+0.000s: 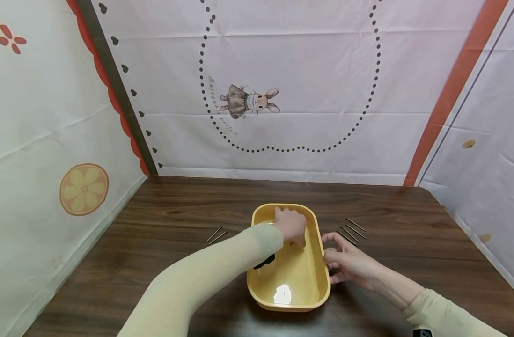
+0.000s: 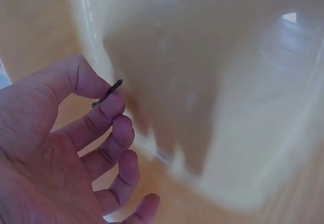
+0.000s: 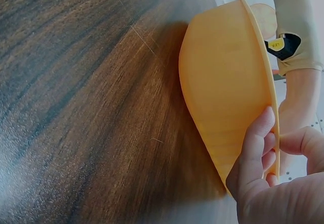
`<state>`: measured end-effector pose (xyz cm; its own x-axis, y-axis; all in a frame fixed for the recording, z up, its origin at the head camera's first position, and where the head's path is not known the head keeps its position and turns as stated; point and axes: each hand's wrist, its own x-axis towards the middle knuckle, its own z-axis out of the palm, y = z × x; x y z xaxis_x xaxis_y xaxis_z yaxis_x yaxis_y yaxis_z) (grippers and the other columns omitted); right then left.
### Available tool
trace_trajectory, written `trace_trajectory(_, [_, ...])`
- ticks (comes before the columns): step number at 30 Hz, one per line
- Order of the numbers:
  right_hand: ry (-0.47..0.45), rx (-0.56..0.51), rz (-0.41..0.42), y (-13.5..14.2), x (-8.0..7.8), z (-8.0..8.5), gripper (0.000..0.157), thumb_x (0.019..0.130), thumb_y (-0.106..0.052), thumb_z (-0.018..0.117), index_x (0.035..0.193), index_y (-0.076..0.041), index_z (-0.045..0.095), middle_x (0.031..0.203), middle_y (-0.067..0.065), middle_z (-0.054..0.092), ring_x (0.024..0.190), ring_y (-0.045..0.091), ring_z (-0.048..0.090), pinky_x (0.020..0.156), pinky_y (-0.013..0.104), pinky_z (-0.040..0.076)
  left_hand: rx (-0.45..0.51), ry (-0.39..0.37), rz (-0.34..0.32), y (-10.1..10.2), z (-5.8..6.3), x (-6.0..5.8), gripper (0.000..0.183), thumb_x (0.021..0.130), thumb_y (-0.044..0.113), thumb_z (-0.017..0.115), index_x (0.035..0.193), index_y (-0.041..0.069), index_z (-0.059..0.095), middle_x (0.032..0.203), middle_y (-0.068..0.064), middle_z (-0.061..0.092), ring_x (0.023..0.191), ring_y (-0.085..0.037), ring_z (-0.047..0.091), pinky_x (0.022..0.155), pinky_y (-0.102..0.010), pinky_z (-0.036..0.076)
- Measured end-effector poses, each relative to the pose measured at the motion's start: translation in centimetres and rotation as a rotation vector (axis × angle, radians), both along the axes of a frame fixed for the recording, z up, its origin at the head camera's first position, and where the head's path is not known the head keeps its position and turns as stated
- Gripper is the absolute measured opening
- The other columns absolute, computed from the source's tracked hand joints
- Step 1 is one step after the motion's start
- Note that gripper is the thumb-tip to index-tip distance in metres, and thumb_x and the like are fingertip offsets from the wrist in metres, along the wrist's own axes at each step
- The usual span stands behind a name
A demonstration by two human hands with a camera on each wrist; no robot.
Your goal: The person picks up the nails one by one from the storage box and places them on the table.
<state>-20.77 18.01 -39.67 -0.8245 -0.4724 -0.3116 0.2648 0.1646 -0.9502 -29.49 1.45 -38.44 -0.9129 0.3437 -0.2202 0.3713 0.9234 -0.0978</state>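
Observation:
A yellow oblong basin (image 1: 285, 262) stands on the wooden table. My left hand (image 1: 291, 225) reaches down inside it, arm crossing its left rim. In the left wrist view, the left hand (image 2: 66, 133) pinches a short, thin dark rod (image 2: 112, 90) between thumb and index finger; the other fingers are loosely bent. The rod's exact kind cannot be told. My right hand (image 1: 345, 260) grips the basin's right rim. In the right wrist view, thumb and fingers of the right hand (image 3: 283, 183) sit on either side of the basin's rim (image 3: 271, 92).
Several thin rods (image 1: 349, 234) lie on the dark wooden table (image 1: 177, 206) right of the basin. Thin rods (image 1: 216, 237) also lie to its left. A printed white cloth (image 1: 307, 93) hangs behind the table, with more cloth at both sides.

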Motion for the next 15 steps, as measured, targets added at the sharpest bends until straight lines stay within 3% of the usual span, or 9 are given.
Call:
trace_trajectory(5, [0.006, -0.007, 0.004, 0.0, 0.1, -0.1, 0.053, 0.089, -0.006, 0.052, 0.132, -0.005, 0.020, 0.089, 0.001, 0.058, 0.074, 0.011, 0.060, 0.063, 0.031, 0.059, 0.027, -0.025, -0.011, -0.5, 0.8, 0.2, 0.026, 0.079, 0.041, 0.075, 0.068, 0.024, 0.059, 0.086, 0.007, 0.061, 0.097, -0.019, 0.052, 0.101, -0.046, 0.038])
trace_trajectory(13, [0.008, 0.001, -0.005, 0.0, 0.2, -0.1, 0.053, 0.089, -0.006, 0.052, 0.131, -0.006, 0.021, 0.090, 0.001, 0.057, 0.075, 0.011, 0.059, 0.064, 0.031, 0.059, 0.022, -0.001, -0.035, -1.4, 1.9, -0.1, 0.030, 0.085, 0.042, 0.068, 0.065, 0.024, 0.055, 0.097, 0.006, 0.067, 0.113, -0.024, 0.056, 0.108, -0.050, 0.037])
trace_trajectory(15, [0.010, 0.005, -0.005, 0.0, 0.2, 0.0, 0.053, 0.088, -0.006, 0.053, 0.131, -0.006, 0.021, 0.089, 0.001, 0.057, 0.075, 0.011, 0.059, 0.064, 0.031, 0.059, 0.022, 0.006, -0.044, -1.7, 2.2, -0.2, 0.034, 0.085, 0.041, 0.067, 0.060, 0.023, 0.054, 0.095, 0.005, 0.066, 0.110, -0.024, 0.056, 0.107, -0.050, 0.037])
